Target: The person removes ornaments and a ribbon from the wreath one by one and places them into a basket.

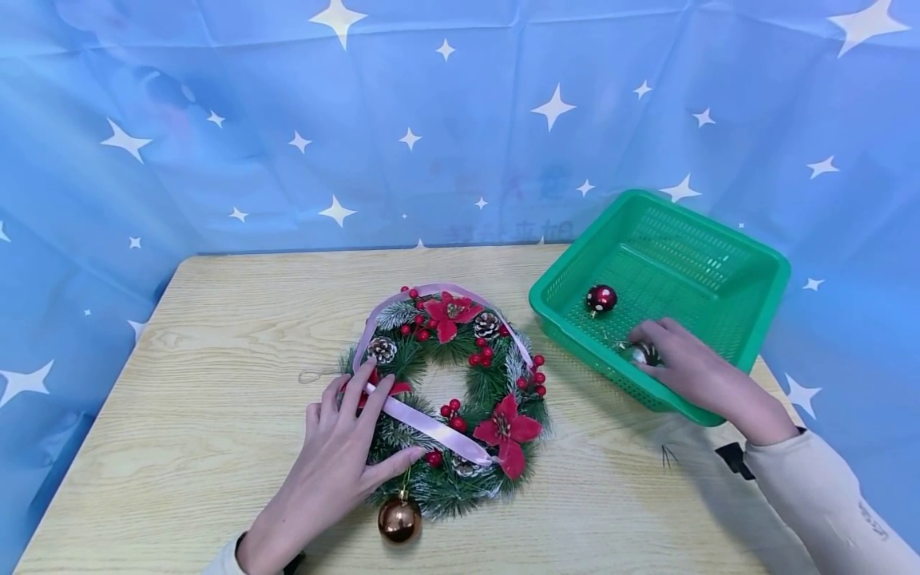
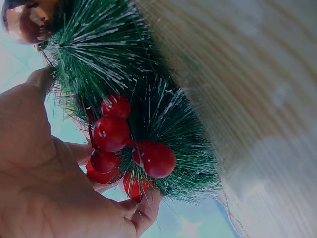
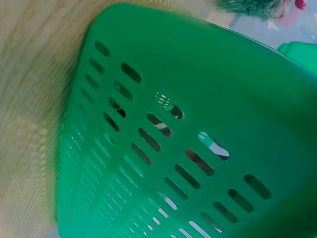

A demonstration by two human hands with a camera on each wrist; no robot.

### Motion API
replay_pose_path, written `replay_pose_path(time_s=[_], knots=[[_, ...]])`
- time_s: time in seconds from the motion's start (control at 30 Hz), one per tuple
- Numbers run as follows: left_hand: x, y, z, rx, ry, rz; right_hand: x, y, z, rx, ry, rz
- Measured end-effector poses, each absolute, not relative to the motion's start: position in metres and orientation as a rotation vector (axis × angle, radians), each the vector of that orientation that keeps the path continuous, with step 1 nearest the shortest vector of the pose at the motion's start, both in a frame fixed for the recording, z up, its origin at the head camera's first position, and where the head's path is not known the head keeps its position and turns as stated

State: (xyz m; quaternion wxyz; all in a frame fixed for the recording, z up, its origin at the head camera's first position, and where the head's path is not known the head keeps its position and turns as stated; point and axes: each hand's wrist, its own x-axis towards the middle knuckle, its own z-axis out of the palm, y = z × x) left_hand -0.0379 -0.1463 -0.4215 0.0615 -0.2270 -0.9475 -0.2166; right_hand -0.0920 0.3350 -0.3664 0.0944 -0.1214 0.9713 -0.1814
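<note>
Table pale, wood-grained. Blue cloth hangs behind table, creased, white four-pointed stars; cloth also left and right of table.

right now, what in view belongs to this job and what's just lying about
Likely the job:
- wreath, under the left grip
- copper bauble, at its near edge
- silver bauble, in the right grip
- red bauble, in the basket

Just about:
- star backdrop
- dark scrap on the table
</note>
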Motion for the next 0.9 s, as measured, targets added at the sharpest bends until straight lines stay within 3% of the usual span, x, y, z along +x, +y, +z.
replay_pose_path(time_s=[0.9], knots=[[-0.0372,-0.1448,-0.4208,-0.684,-2.869,-0.650,-0.0843,0.3293,-0.3658,-0.317,3.009,-0.625]])
